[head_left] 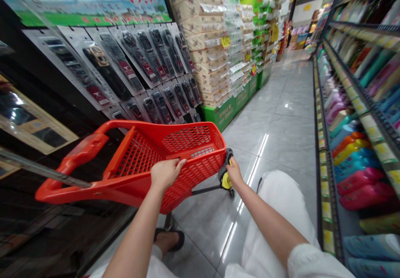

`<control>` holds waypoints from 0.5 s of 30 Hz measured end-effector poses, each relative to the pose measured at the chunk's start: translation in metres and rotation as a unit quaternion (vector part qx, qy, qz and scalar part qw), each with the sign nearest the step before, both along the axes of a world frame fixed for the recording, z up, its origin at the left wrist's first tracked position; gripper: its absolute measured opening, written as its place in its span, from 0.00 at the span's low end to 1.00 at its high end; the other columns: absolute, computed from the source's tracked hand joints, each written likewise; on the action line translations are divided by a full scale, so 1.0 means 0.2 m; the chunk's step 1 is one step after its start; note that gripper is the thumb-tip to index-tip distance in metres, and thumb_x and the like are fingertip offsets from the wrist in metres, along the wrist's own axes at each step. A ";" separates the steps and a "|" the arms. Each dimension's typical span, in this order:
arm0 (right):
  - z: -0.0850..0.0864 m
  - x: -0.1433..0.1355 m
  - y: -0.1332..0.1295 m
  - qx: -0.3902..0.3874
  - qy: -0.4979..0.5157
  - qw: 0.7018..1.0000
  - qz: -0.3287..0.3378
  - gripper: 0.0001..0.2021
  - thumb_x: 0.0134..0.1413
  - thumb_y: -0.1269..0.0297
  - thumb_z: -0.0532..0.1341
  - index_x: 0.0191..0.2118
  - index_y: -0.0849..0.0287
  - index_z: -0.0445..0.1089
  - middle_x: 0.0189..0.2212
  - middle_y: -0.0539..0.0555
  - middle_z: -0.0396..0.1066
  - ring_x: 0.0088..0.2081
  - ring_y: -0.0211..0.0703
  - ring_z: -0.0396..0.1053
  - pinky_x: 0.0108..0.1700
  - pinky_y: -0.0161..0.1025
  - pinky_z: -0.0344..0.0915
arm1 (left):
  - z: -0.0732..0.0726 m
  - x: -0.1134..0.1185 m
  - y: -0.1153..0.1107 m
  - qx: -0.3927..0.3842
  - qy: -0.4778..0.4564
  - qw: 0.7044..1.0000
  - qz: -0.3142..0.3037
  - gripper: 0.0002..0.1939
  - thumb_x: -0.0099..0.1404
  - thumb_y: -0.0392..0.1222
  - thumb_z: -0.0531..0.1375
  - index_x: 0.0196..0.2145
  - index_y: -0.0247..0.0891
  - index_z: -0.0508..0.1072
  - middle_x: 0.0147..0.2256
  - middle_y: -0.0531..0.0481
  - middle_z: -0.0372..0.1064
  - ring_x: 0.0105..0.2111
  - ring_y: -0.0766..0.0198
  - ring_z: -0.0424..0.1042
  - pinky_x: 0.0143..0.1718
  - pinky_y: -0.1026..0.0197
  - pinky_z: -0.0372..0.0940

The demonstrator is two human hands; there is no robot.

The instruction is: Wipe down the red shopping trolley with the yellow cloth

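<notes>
**aisle_guy:** Both hands on that tipped red basket cart (pixel 175 153) on the aisle floor? Left hand (pixel 165 173) curls over its rim, right hand (pixel 233 171) pinches the yellow wheel (pixel 226 180).

**cartfix:** Looks like wheel-checking; I'd say steadying the basket matters next.

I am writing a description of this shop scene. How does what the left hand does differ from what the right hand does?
The left hand lies palm down over the side rim of the red basket; the right hand reaches lower, to the yellow and black wheel at the basket's end. The left hand's fingers curl over mesh plastic; the right hand grips the wheel. Both touch the same tilted basket cart.
</notes>
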State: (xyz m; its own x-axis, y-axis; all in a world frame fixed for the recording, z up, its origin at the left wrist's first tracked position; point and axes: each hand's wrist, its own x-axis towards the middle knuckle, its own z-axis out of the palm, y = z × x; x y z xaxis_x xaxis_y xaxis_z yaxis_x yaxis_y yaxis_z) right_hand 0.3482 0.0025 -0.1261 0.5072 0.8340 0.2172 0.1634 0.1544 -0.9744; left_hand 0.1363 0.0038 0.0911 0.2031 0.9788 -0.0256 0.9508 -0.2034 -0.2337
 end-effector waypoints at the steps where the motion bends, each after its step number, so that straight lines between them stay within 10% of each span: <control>1: 0.02 -0.01 0.00 0.019 0.000 1.000 -0.009 0.30 0.45 0.72 0.49 0.56 0.60 0.65 0.45 0.55 0.73 0.51 0.45 0.68 0.54 0.45 0.65 | 0.00 0.01 0.01 0.001 0.000 1.000 0.004 0.33 0.69 0.61 0.37 0.41 0.45 0.78 0.38 0.42 0.78 0.41 0.49 0.76 0.36 0.57 0.62; 10: -0.04 -0.09 0.05 -0.071 -0.048 0.996 -0.032 0.28 0.45 0.75 0.48 0.54 0.61 0.65 0.48 0.59 0.70 0.53 0.46 0.66 0.57 0.45 0.62 | -0.02 0.11 0.05 0.021 -0.011 1.000 0.012 0.34 0.68 0.62 0.37 0.39 0.44 0.79 0.36 0.41 0.78 0.39 0.50 0.76 0.35 0.58 0.62; 15: 0.02 -0.03 0.06 0.007 -0.064 0.998 -0.014 0.28 0.48 0.71 0.48 0.58 0.63 0.62 0.54 0.60 0.67 0.57 0.45 0.63 0.60 0.43 0.59 | -0.03 0.15 0.06 0.023 -0.017 0.999 0.015 0.35 0.68 0.62 0.36 0.37 0.43 0.79 0.36 0.41 0.78 0.39 0.49 0.76 0.34 0.57 0.62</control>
State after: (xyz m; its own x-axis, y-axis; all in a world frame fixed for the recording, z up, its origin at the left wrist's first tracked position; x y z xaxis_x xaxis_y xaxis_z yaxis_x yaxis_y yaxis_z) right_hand 0.3416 0.0144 -0.1217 0.4981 0.8156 0.2944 0.2919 0.1620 -0.9426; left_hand 0.1664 0.0168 0.0856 0.1728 0.9846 0.0257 0.9638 -0.1637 -0.2103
